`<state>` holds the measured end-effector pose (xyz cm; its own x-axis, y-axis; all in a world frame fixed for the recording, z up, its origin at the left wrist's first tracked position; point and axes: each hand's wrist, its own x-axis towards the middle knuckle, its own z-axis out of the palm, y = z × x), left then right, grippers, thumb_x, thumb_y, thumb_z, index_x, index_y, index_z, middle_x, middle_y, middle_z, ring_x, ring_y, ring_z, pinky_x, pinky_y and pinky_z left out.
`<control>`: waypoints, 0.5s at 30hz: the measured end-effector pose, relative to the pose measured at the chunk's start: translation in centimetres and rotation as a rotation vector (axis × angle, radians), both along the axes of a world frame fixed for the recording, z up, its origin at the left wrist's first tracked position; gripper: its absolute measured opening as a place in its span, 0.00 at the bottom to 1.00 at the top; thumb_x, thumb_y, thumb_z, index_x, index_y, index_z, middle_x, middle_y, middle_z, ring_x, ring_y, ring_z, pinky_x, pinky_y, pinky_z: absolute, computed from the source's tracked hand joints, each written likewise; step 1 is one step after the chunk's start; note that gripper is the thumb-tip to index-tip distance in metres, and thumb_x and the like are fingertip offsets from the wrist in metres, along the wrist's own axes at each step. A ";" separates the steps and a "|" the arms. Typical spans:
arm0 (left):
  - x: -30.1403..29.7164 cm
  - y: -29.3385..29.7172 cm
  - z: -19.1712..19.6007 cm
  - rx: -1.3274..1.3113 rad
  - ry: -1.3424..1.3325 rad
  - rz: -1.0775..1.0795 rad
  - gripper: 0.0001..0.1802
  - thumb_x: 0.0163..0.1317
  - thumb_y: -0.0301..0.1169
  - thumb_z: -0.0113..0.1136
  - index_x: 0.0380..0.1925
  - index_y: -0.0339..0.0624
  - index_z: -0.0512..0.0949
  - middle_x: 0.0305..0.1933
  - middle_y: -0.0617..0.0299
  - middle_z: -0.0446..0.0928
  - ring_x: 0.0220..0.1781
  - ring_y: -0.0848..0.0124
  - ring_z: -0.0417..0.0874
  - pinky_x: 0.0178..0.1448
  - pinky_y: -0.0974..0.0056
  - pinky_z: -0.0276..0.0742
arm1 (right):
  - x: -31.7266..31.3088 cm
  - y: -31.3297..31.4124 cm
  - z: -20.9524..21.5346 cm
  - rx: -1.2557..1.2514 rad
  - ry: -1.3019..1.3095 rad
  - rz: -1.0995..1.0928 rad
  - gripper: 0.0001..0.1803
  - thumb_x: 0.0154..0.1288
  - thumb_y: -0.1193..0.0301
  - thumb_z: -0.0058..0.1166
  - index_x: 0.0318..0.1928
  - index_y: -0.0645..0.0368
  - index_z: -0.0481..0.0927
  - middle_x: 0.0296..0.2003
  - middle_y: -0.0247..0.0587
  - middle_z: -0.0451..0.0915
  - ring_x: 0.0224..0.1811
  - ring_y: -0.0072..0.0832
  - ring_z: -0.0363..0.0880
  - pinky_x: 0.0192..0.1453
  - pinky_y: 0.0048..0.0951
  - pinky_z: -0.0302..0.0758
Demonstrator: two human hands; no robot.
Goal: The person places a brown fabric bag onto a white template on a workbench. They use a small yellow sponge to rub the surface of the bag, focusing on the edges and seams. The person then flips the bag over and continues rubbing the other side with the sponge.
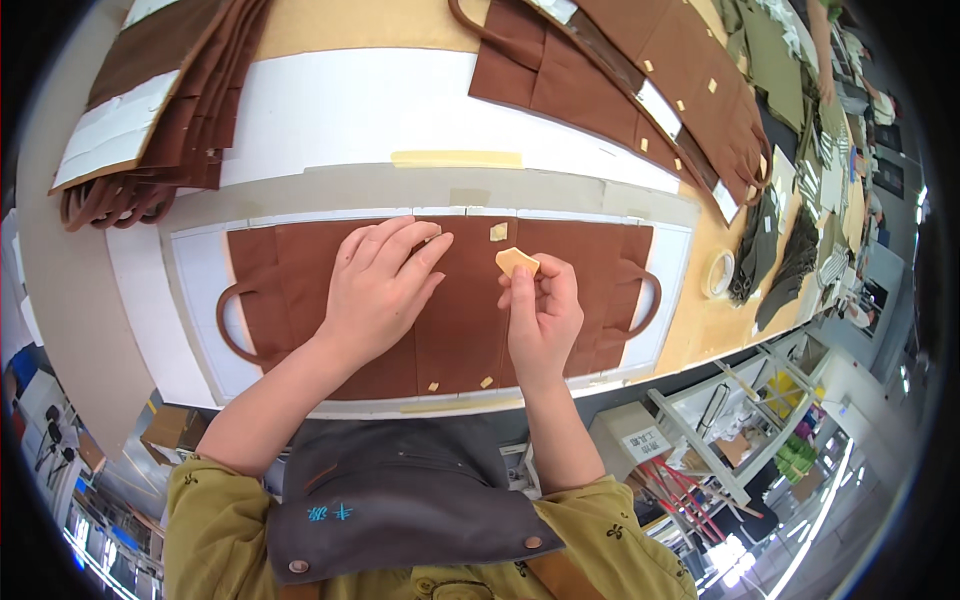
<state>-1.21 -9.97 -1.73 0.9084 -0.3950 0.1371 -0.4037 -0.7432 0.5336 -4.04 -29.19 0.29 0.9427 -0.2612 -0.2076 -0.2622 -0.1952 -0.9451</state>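
We see one brown fabric bag panel (330, 270) lying flat on the table (330, 110), inside a white and grey template frame (190, 300), one loop handle at each end (two total). Left hand (378, 290) lies flat on the panel, fingers spread wide, pressing the cloth and holding nothing. Right hand (543, 315) has a narrow grip, thumb and fingertips pinching one pale yellow chalk piece (517, 261) just above the panel's middle fold.

Small tan tape tabs on the panel: we count three, one near the top edge (498, 232) and two near the bottom edge (433, 386) (a fourth may sit under the left fingertips, can't tell).

Far left: one stack of brown panels (160, 100) with handles hanging off the end. Top right: more brown panels (640, 70) fanned out, count unclear. One roll of tape (718, 273) right of the frame. One yellowish strip (456, 159) on the white board above the frame. Another person's arm (822, 50) at the far right edge.
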 end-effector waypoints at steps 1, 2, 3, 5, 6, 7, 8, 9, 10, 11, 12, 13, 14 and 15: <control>0.1 0.0 -0.6 0.009 -0.011 0.018 0.26 0.55 0.31 0.71 0.56 0.51 0.81 0.58 0.67 0.77 0.63 0.65 0.76 0.65 0.55 0.68 | 0.6 -0.1 -0.8 -0.062 -0.018 0.031 0.06 0.75 0.75 0.55 0.47 0.65 0.76 0.32 0.35 0.83 0.27 0.11 0.77 0.29 0.15 0.74; 0.2 0.1 -1.1 0.020 -0.014 0.019 0.26 0.55 0.31 0.71 0.56 0.51 0.81 0.58 0.67 0.77 0.63 0.65 0.76 0.65 0.55 0.68 | 1.0 -0.1 -1.6 -0.124 -0.037 0.062 0.07 0.75 0.75 0.55 0.47 0.64 0.76 0.32 0.35 0.83 0.27 0.11 0.77 0.28 0.15 0.74; 0.3 0.3 -1.7 0.031 -0.016 0.020 0.26 0.55 0.31 0.71 0.56 0.51 0.81 0.58 0.67 0.77 0.63 0.65 0.76 0.65 0.56 0.68 | 1.2 -0.1 -2.4 -0.123 -0.036 0.066 0.07 0.75 0.74 0.55 0.47 0.64 0.76 0.32 0.35 0.83 0.27 0.11 0.78 0.29 0.16 0.74; 0.5 0.2 -2.5 0.028 -0.017 0.014 0.25 0.55 0.31 0.71 0.56 0.52 0.81 0.58 0.68 0.77 0.62 0.65 0.77 0.65 0.57 0.68 | 1.5 0.1 -3.5 -0.136 -0.035 0.064 0.07 0.75 0.73 0.56 0.47 0.63 0.76 0.33 0.35 0.84 0.27 0.11 0.79 0.29 0.16 0.75; 0.5 0.1 -2.9 0.021 -0.015 0.012 0.25 0.55 0.31 0.71 0.56 0.52 0.82 0.58 0.68 0.77 0.62 0.65 0.77 0.64 0.57 0.68 | 1.7 0.2 -4.1 -0.203 -0.091 0.096 0.07 0.75 0.73 0.55 0.48 0.63 0.75 0.32 0.35 0.84 0.27 0.12 0.78 0.29 0.15 0.74; 0.6 0.1 -2.8 0.018 -0.019 0.013 0.25 0.55 0.31 0.71 0.56 0.53 0.82 0.58 0.68 0.77 0.62 0.66 0.77 0.64 0.57 0.68 | 2.1 0.5 -4.5 -0.265 -0.154 0.130 0.08 0.76 0.73 0.54 0.48 0.64 0.74 0.31 0.35 0.84 0.27 0.12 0.78 0.29 0.15 0.74; 0.6 0.1 -2.8 0.016 -0.025 0.017 0.25 0.55 0.31 0.71 0.56 0.53 0.82 0.58 0.68 0.77 0.61 0.66 0.77 0.64 0.58 0.68 | 2.4 0.7 -4.7 -0.328 -0.218 0.163 0.08 0.76 0.73 0.53 0.49 0.65 0.73 0.30 0.36 0.84 0.26 0.13 0.78 0.29 0.14 0.74; 0.6 0.0 -2.7 0.013 -0.031 0.020 0.25 0.55 0.31 0.71 0.56 0.53 0.82 0.58 0.68 0.77 0.61 0.66 0.77 0.64 0.58 0.68 | 2.7 0.9 -4.7 -0.295 -0.226 0.163 0.10 0.76 0.74 0.54 0.51 0.66 0.74 0.33 0.38 0.85 0.28 0.14 0.79 0.31 0.15 0.76; 0.6 0.1 -2.9 0.008 -0.034 0.023 0.25 0.55 0.31 0.71 0.56 0.53 0.82 0.57 0.68 0.77 0.61 0.66 0.77 0.63 0.58 0.68 | 2.8 1.2 -5.1 -0.345 -0.229 0.165 0.10 0.76 0.74 0.54 0.52 0.66 0.74 0.33 0.38 0.85 0.27 0.14 0.79 0.31 0.15 0.75; 0.6 0.1 -3.0 0.006 -0.033 0.024 0.25 0.54 0.31 0.71 0.55 0.53 0.83 0.57 0.68 0.78 0.61 0.66 0.78 0.63 0.58 0.69 | 2.8 1.4 -5.4 -0.396 -0.231 0.167 0.11 0.76 0.74 0.54 0.53 0.66 0.74 0.33 0.38 0.85 0.27 0.13 0.79 0.31 0.15 0.75; 0.6 0.2 -3.1 0.003 -0.033 0.025 0.25 0.54 0.31 0.71 0.55 0.53 0.83 0.57 0.69 0.78 0.61 0.66 0.78 0.63 0.59 0.69 | 2.8 1.5 -5.6 -0.447 -0.235 0.169 0.12 0.75 0.74 0.54 0.54 0.66 0.74 0.33 0.38 0.85 0.27 0.13 0.78 0.31 0.15 0.75; 0.5 0.2 -3.1 -0.001 -0.028 0.030 0.25 0.54 0.31 0.71 0.55 0.53 0.83 0.57 0.69 0.78 0.60 0.66 0.78 0.63 0.59 0.69 | 2.7 1.5 -5.8 -0.449 -0.242 0.171 0.14 0.75 0.75 0.55 0.57 0.67 0.74 0.33 0.38 0.86 0.27 0.13 0.78 0.32 0.14 0.74; 0.5 0.2 -3.1 -0.008 -0.024 0.032 0.25 0.54 0.30 0.71 0.55 0.53 0.83 0.57 0.69 0.78 0.60 0.66 0.78 0.62 0.59 0.69 | 2.6 1.6 -5.9 -0.455 -0.249 0.157 0.14 0.75 0.75 0.54 0.57 0.67 0.74 0.33 0.38 0.85 0.26 0.13 0.77 0.32 0.14 0.73; 0.6 0.2 -3.1 -0.015 -0.020 0.034 0.25 0.53 0.30 0.71 0.55 0.53 0.84 0.57 0.69 0.78 0.60 0.66 0.78 0.62 0.59 0.69 | 2.5 1.7 -6.1 -0.461 -0.255 0.143 0.15 0.75 0.76 0.54 0.58 0.67 0.74 0.33 0.38 0.85 0.26 0.12 0.76 0.32 0.14 0.72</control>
<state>-0.65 -9.75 -4.85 0.9182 -0.3620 0.1607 -0.3891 -0.7484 0.5371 -1.56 -27.47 -5.82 0.9809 -0.1367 0.1384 0.0240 -0.6211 -0.7834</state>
